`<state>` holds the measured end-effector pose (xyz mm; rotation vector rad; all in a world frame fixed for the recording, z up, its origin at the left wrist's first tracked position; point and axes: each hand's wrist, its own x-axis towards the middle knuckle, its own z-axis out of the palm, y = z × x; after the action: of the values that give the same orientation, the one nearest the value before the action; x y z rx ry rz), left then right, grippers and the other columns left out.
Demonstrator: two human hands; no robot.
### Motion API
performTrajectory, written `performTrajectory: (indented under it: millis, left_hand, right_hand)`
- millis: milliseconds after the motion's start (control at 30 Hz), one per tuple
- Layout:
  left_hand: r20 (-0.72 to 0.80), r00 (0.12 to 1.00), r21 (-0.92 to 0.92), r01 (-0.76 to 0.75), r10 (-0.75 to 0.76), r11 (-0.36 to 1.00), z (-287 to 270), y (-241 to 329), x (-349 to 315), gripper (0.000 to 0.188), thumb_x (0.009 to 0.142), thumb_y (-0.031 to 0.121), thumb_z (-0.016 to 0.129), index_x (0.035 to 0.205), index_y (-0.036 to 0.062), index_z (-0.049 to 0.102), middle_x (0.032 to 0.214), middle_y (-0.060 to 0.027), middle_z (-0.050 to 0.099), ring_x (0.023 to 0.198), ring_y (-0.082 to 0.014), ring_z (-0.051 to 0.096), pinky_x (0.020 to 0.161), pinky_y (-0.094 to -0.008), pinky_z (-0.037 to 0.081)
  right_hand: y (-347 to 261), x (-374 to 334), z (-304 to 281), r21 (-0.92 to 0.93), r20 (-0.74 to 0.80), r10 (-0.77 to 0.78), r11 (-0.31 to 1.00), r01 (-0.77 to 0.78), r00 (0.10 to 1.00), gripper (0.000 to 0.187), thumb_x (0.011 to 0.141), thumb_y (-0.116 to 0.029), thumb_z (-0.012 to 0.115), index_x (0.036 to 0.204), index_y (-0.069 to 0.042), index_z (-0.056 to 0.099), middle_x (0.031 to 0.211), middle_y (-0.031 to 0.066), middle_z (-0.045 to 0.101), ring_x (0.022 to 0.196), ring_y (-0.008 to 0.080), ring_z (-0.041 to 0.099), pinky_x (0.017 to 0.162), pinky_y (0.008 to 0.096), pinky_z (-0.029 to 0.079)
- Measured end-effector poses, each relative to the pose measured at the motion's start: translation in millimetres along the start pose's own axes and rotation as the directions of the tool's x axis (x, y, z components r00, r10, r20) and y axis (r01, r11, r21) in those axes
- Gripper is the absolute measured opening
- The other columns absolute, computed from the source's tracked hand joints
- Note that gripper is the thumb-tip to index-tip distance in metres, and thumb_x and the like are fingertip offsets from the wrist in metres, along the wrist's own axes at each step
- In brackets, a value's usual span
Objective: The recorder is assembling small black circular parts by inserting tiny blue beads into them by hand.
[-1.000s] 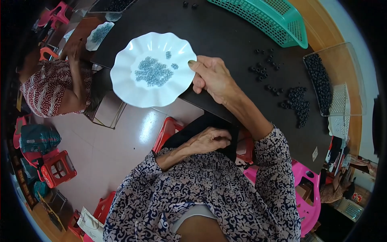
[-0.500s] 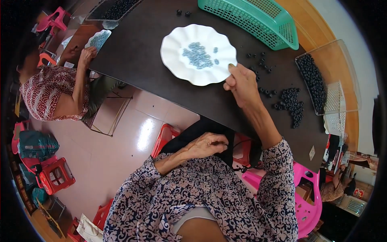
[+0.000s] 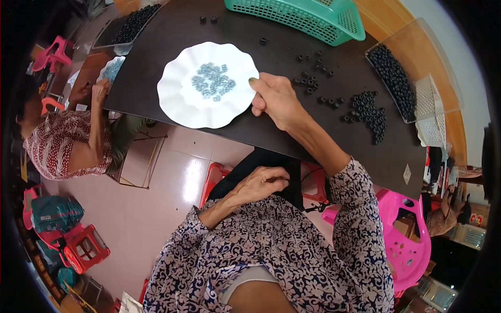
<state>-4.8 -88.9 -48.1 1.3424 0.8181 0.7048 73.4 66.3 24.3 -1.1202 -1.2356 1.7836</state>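
Right hand (image 3: 275,100) grips the rim of the white plate (image 3: 180,99), thumb on top, fingers curled under. The plate now lies flat on the dark tabletop (image 3: 156,47) near its edge; a second ago it was held out over the floor. The small grey rings (image 3: 213,82) stay heaped at its middle. Left hand (image 3: 259,183) unchanged, loosely curled, resting on black cloth (image 3: 271,159) in the lap.

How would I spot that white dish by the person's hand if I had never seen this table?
Find the dark table with the green basket at its far edge. Nearer, at the table's front edge, the right hand touches the rim of the white scalloped plate. It alone is white and wavy-edged, holding small grey-blue pieces, not black beads.
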Motion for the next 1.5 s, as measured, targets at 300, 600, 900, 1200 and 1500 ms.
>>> performTrajectory:
  millis: [300, 600, 900, 1200, 1500]
  left_hand:
    - [0.016, 0.998, -0.020, 0.065, -0.065, 0.998, -6.6, 1.2, -2.2, 0.023, 0.086, 0.015, 0.061, 0.102, -0.0016, 0.063, 0.082, -0.0096, 0.066, 0.076, -0.0145, 0.062, 0.069, -0.0286, 0.048]
    - [-0.049, 0.999, -0.036, -0.020, 0.018, 0.999, -21.3, -14.1, -5.7, 0.025, 0.088, 0.019, 0.060, 0.102, -0.0007, 0.065, 0.076, -0.0117, 0.065, 0.069, -0.0183, 0.062, 0.063, -0.0320, 0.048]
    - [-0.134, 0.991, -0.104, -0.025, 0.011, 0.994, -36.9, -16.1, -4.9, 0.025, 0.088, 0.019, 0.062, 0.102, -0.0002, 0.066, 0.077, -0.0111, 0.066, 0.071, -0.0182, 0.063, 0.067, -0.0318, 0.050]
    - [-0.092, 0.991, -0.201, 0.082, -0.102, 0.976, -49.4, -13.9, 0.3, 0.024, 0.087, 0.016, 0.063, 0.105, -0.0005, 0.065, 0.085, -0.0093, 0.067, 0.077, -0.0156, 0.063, 0.070, -0.0306, 0.050]
    - [-0.115, 0.990, -0.268, 0.047, -0.080, 0.962, -30.5, -36.6, 3.7, 0.021, 0.088, 0.014, 0.063, 0.103, -0.0012, 0.065, 0.083, -0.0073, 0.066, 0.074, -0.0140, 0.061, 0.067, -0.0295, 0.049]
  right_hand:
    - [-15.9, 31.8, -24.1, -0.247, 0.002, 0.001, 0.969, -0.001, 1.000, 0.026, 0.094, -0.019, 0.056, 0.080, 0.002, 0.057, 0.059, 0.0022, 0.051, 0.048, 0.0119, 0.049, 0.046, 0.0250, 0.042]
    - [-65.0, 51.6, -37.7, -0.925, 0.183, -0.396, 0.240, 0.294, 0.900, 0.045, 0.090, -0.028, 0.063, 0.061, 0.006, 0.056, 0.045, 0.0068, 0.045, 0.040, 0.0124, 0.045, 0.043, 0.0314, 0.037]
    - [-81.7, 145.2, -3.2, -0.849, 0.300, -0.537, 0.226, 0.477, 0.789, 0.024, 0.088, -0.023, 0.062, 0.089, 0.001, 0.067, 0.066, 0.0091, 0.063, 0.059, 0.0156, 0.058, 0.060, 0.0311, 0.046]
    - [-71.6, 150.3, -46.0, -0.872, 0.313, -0.432, 0.222, 0.436, 0.846, 0.023, 0.092, -0.015, 0.052, 0.104, -0.002, 0.067, 0.094, 0.0121, 0.070, 0.085, 0.0237, 0.067, 0.079, 0.0326, 0.051]
    - [-70.0, 111.7, -71.6, -0.844, 0.364, -0.330, 0.279, 0.458, 0.871, 0.031, 0.086, -0.007, 0.058, 0.116, -0.004, 0.064, 0.100, 0.0066, 0.067, 0.093, 0.0152, 0.063, 0.085, 0.0274, 0.050]
